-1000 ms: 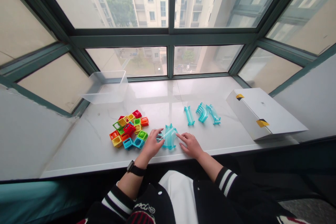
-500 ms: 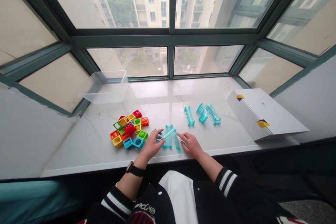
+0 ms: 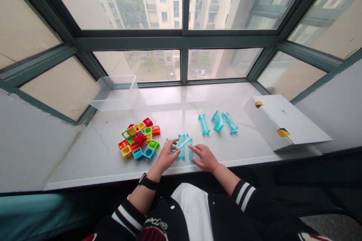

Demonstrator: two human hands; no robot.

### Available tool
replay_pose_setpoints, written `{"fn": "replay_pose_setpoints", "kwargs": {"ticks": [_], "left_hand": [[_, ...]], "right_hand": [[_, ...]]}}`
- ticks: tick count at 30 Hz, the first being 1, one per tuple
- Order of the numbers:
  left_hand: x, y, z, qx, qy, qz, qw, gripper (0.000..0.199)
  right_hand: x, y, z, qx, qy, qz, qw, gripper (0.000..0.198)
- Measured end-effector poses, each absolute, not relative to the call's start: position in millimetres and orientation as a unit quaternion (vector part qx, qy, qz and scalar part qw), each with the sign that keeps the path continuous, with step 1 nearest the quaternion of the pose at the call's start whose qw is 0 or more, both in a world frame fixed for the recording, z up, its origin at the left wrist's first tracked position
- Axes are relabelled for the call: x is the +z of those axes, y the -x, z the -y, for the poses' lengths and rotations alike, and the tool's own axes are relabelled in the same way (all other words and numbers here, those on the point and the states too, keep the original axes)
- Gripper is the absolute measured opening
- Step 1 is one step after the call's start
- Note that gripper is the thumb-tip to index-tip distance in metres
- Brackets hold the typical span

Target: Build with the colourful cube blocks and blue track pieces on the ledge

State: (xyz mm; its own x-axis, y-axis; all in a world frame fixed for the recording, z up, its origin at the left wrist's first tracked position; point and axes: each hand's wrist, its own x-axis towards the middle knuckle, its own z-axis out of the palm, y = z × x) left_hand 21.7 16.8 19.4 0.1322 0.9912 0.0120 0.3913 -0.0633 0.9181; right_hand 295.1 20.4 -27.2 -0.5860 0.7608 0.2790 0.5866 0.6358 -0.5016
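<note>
Several translucent blue toy track pieces lie in a cluster between my hands on the white sill. My left hand [image 3: 167, 156] has its thumb and fingers closed around the lower left end of a diagonal track piece [image 3: 184, 142]. That piece crosses over a straight track piece [image 3: 181, 153] lying under it. My right hand [image 3: 206, 159] rests at the right side of the cluster, fingers apart, with index finger and thumb touching the edge of a narrow straight track piece [image 3: 190, 155]. Part of another blue piece is hidden behind my left fingers.
Left of my hands is a pile of colourful plastic blocks [image 3: 139, 138]. Three more blue track pieces [image 3: 218, 121] lie farther back on the right. A clear plastic bin [image 3: 115, 103] stands at the back left, a white box [image 3: 294, 124] at the right. Windows border the sill [image 3: 93, 162].
The narrow track piece by my right hand has turned from slanted to nearly straight, its near end shifting left. My right thumb has moved in against it. The diagonal piece has shifted slightly right.
</note>
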Motion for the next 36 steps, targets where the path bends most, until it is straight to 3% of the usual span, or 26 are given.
{"fn": "replay_pose_setpoints", "kwargs": {"ticks": [15,21,29,32,36], "left_hand": [[9.6,-16.5,-18.3,0.439,-0.514,-0.536,0.506,0.058],[19.0,-21.5,-14.0,0.443,-0.500,-0.526,0.526,0.053],[24.9,-26.0,-11.8,0.442,-0.510,-0.539,0.505,0.054],[27.0,-32.0,-11.9,0.443,-0.518,-0.535,0.499,0.052],[30.2,-42.5,-10.4,0.448,-0.531,-0.512,0.505,0.051]], "right_hand": [[-32.8,-295.9,-23.8,0.198,0.403,0.861,0.238,0.071],[-31.0,-295.2,-22.1,0.207,0.417,0.851,0.242,0.066],[-26.4,-294.1,-18.0,0.224,0.426,0.807,0.341,0.052],[-12.0,-288.0,-14.7,0.226,0.409,0.791,0.394,0.053],[13.4,-275.5,-11.0,0.239,0.366,0.809,0.392,0.058]]}}
